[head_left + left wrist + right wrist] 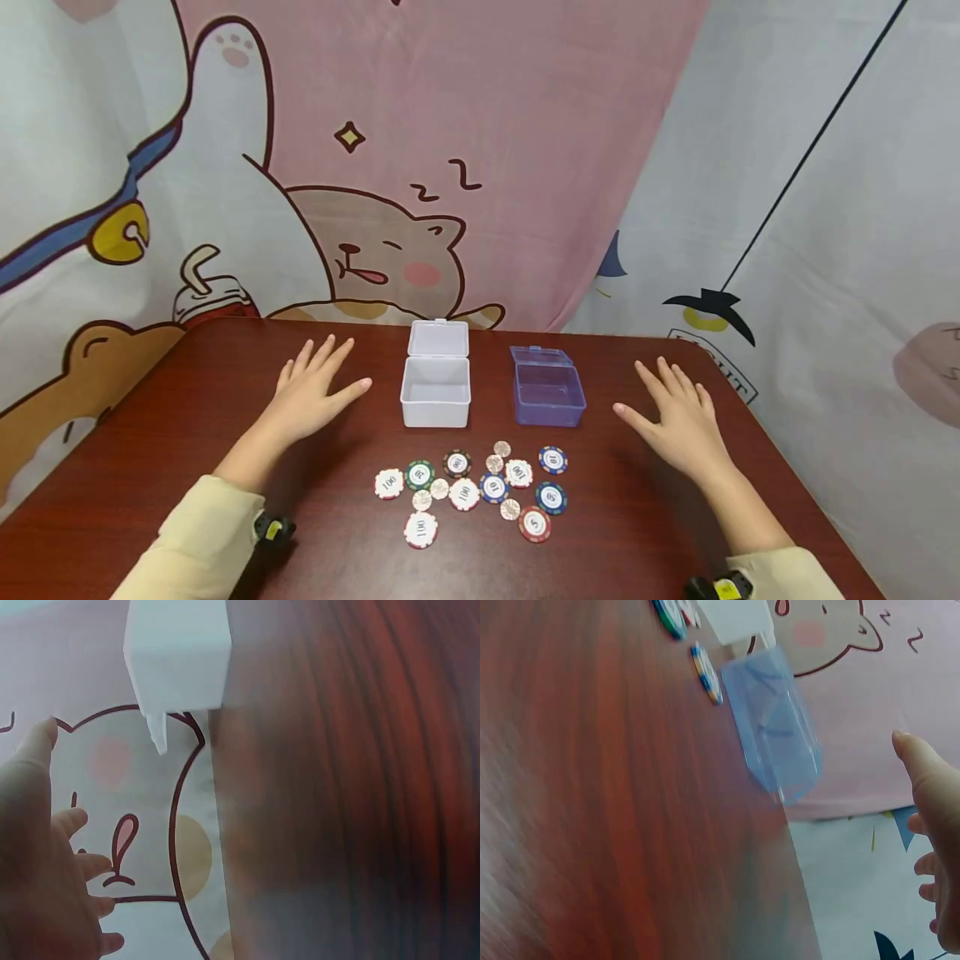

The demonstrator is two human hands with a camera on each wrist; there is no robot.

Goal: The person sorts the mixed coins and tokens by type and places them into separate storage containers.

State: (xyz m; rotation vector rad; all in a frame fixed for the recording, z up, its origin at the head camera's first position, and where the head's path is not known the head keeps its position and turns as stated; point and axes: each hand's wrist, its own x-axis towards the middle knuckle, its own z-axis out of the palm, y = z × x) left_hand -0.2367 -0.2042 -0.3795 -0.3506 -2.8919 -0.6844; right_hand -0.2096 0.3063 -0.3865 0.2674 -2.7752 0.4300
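My left hand (306,402) hovers over the table's left side with its fingers spread, holding nothing. My right hand (681,425) does the same on the right, fingers apart. Between them stand a white plastic box (436,410) and, to its right, a see-through purple box (549,412), both with lids swung up at the back. In front of the boxes lie several poker chips, among them a red chip (535,524), a green chip (419,475) and a white chip (421,529). Several small silvery coins (510,509) are mixed in among the chips.
The dark red-brown wooden table (330,550) ends just behind the boxes. Beyond its far edge hangs a cloth (555,150) printed with cartoon animals. In the right wrist view, a blue-edged chip (706,673) lies near the purple box (774,724).
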